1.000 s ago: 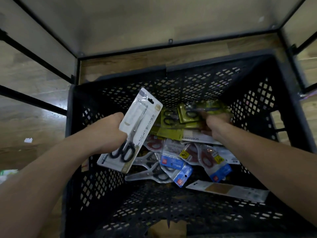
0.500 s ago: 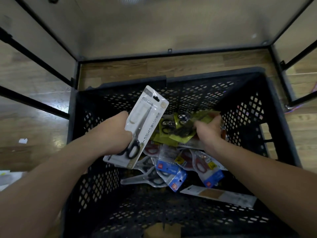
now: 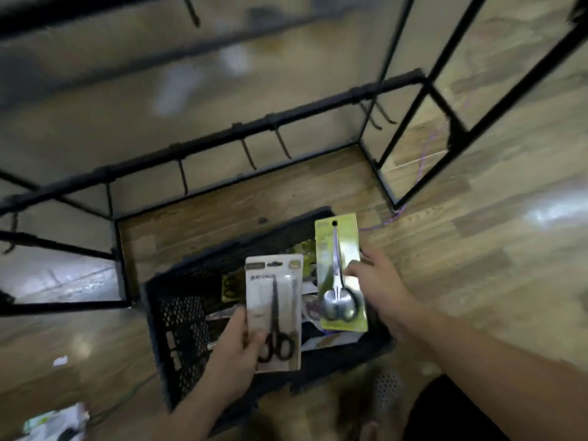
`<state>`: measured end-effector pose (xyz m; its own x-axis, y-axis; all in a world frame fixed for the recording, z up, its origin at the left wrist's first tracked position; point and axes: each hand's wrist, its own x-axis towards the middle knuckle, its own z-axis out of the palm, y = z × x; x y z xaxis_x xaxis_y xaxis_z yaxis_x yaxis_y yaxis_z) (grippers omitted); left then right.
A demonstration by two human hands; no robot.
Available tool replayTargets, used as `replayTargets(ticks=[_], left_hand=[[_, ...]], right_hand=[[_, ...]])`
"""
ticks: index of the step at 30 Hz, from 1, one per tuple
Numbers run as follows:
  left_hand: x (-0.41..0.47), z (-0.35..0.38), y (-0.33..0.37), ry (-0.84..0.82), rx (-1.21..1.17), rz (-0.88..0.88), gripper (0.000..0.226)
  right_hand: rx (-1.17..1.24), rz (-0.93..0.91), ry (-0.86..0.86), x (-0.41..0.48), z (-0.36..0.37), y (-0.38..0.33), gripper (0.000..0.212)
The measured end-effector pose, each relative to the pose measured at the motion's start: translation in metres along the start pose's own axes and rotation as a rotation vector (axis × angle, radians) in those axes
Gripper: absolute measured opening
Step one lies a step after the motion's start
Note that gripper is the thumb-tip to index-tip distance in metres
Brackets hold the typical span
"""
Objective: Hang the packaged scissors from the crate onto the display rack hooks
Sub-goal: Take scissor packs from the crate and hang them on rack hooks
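My left hand [image 3: 234,354] grips a white pack of black-handled scissors [image 3: 275,308] by its lower left edge, upright above the black crate [image 3: 181,326]. My right hand [image 3: 378,288] holds a yellow-green pack of silver scissors [image 3: 340,272] by its right side, hang hole at the top. More packs lie in the crate, mostly hidden behind the two raised ones. The black display rack rail [image 3: 222,138] crosses the view above, with several bare hooks [image 3: 248,155] pointing down toward me.
The rack's black frame [image 3: 410,148] stands on the wooden floor, its base bar just beyond the crate. Another rail runs blurred across the top left. A purple cord [image 3: 423,167] trails on the floor at the right. Papers lie at the bottom left.
Both hands have lifted out of the crate, each with a pack. The right hand now holds a yellow-green pack. The view has swung up, bringing the rack's hooks into sight.
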<state>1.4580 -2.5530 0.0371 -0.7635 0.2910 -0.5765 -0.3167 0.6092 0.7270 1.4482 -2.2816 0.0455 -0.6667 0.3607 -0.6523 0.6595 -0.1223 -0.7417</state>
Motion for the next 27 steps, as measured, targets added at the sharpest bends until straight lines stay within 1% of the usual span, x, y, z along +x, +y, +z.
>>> replayTargets(ticks=[2,4,7,11,13,15,17,18,21,24,27], left_hand=[[-0.029,-0.011,0.066,0.019,-0.092,0.057,0.015],[-0.063,-0.030,0.136,0.049,-0.145,0.104,0.016],[-0.118,-0.066,0.233,0.130,-0.175,0.189,0.014],[-0.214,-0.125,0.351,0.203,-0.267,0.285,0.015],[-0.266,-0.169,0.402,0.294,-0.340,0.359,0.013],[-0.309,-0.209,0.439,0.382,-0.414,0.415,0.017],[-0.356,-0.265,0.470,0.465,-0.459,0.478,0.020],[-0.377,-0.289,0.480,0.489,-0.471,0.519,0.020],[-0.417,-0.341,0.487,0.576,-0.500,0.590,0.025],[-0.436,-0.367,0.473,0.655,-0.532,0.593,0.027],[-0.443,-0.379,0.453,0.683,-0.604,0.582,0.017]], right_hand=[[0.087,-0.044,0.039,-0.052,-0.032,-0.047,0.032],[0.159,-0.103,0.041,-0.109,-0.058,-0.099,0.031],[0.203,-0.166,0.004,-0.193,-0.081,-0.176,0.031],[0.195,-0.326,-0.022,-0.299,-0.088,-0.286,0.031],[0.198,-0.429,-0.033,-0.349,-0.082,-0.348,0.032],[0.161,-0.553,-0.072,-0.390,-0.076,-0.399,0.025],[0.116,-0.713,-0.144,-0.434,-0.058,-0.459,0.016],[0.134,-0.777,-0.172,-0.455,-0.049,-0.483,0.014],[0.186,-0.903,-0.206,-0.500,-0.017,-0.529,0.020],[0.260,-0.916,-0.200,-0.523,0.013,-0.539,0.017],[0.251,-0.883,-0.229,-0.533,0.033,-0.534,0.007]])
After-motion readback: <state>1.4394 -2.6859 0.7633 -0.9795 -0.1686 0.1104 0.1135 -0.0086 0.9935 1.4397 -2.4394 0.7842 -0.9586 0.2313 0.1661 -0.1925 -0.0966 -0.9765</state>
